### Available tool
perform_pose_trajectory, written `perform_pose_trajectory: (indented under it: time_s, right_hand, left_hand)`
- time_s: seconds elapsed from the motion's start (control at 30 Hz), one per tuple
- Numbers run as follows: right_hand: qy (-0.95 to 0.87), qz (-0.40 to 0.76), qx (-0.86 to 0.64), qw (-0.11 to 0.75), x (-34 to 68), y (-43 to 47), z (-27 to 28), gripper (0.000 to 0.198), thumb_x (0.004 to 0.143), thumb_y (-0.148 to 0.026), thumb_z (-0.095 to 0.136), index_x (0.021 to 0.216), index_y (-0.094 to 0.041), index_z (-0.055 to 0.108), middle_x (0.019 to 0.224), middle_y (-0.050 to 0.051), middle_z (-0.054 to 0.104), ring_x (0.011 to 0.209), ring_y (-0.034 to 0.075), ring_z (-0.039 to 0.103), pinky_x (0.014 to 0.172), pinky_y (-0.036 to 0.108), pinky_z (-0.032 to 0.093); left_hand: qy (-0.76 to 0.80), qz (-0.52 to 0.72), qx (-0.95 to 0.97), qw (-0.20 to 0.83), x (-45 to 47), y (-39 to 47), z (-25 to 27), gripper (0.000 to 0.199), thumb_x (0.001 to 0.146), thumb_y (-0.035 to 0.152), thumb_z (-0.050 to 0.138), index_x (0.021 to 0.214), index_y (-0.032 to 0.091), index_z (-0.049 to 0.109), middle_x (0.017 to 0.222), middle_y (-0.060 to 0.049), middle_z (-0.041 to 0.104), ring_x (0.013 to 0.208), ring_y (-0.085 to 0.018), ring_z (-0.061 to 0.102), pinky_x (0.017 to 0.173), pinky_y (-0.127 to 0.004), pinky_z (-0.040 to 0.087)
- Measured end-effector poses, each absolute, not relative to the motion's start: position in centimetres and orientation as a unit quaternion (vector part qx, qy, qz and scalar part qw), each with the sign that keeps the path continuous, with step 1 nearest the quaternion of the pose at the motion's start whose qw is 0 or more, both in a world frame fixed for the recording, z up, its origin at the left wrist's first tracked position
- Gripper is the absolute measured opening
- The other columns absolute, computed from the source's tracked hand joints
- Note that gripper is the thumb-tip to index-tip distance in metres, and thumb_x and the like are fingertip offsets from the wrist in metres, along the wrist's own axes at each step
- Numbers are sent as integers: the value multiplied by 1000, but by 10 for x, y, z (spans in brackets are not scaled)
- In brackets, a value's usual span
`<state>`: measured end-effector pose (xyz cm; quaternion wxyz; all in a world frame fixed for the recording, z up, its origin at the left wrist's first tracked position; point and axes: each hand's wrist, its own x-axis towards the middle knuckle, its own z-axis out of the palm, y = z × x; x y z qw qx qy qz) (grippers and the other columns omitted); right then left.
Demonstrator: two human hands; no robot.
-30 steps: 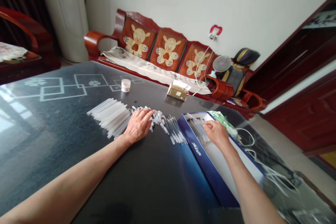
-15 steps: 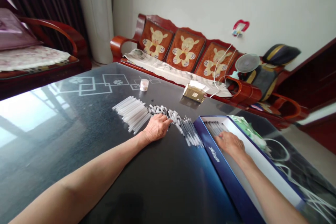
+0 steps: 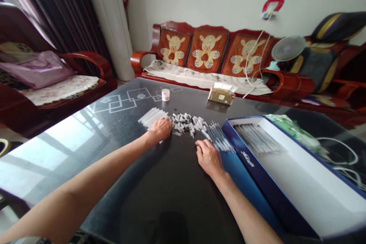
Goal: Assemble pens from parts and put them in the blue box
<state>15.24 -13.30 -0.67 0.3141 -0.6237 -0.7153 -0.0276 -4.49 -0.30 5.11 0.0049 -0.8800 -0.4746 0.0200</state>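
Pen parts (image 3: 187, 122), three loose lots, across the middle of the dark bench (image 3: 143, 206).

Box (image 3: 265, 181): one, blue, open, white inside; set towards the bench's right edge, running back from its near right corner.

Right hand (image 3: 208, 156): fingers loosely curled, just beside the refills (image 3: 219, 137); whether anything is pinched, cannot tell.

Pens (image 3: 256, 139): one row, dark-ended, inside the far part of the box.

Refills: one slanting row, just beside the box's left wall.

Left hand (image 3: 161, 129): fingers bent over the right end of the barrels (image 3: 152, 117); grip on one, cannot tell.

Caps: one scattered heap, pale and black, between barrels and refills.

Barrels: one slanting row, translucent white, leftmost lot.

Progress, as judged: partway; boxed row apparently complete, three loose lots apparently unassembled.

Jar (image 3: 165, 95): one, small, towards the far left corner.

Tissue pack (image 3: 221, 96): one, gold, near the far edge.

Sofa (image 3: 206, 49): one, cushioned, beyond the far edge.
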Motion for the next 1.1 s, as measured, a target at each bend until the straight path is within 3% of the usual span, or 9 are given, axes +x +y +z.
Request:
perform_pose_trajectory:
  time_s: [0.23,0.37,0.87,1.1]
  right_hand:
    - [-703,-40,-645,296,151,-135,-14,22,90,-15,42,95,-19,63,91,7,61,90,19,57,82,27,43]
    - [-704,-46,-645,294,150,-134,-14,22,89,-14,42,93,-20,63,90,7,60,88,19,56,81,27,42]
    - [-697,-56,-652,294,150,-133,-15,21,87,-13,45,92,-21,63,89,6,61,88,19,57,78,27,42]
    - [-693,-48,-659,290,150,-133,-13,21,86,-13,45,92,-20,63,90,6,61,89,19,57,79,26,42]
  left_hand:
    - [-433,9,-900,44,-50,-14,40,27,90,19,39,88,15,66,97,-15,60,96,-28,59,71,-34,51]
    - [-471,6,-881,32,-42,-17,42,32,92,31,39,92,14,67,100,-15,62,98,-27,60,77,-35,51]
    - [-554,49,-830,-24,-26,-17,58,25,80,21,50,92,11,70,94,-20,70,93,-29,67,75,-34,53]
    - [-518,-25,-854,-28,-10,-22,49,26,83,20,45,95,11,66,89,-15,69,87,-24,66,76,-31,51]
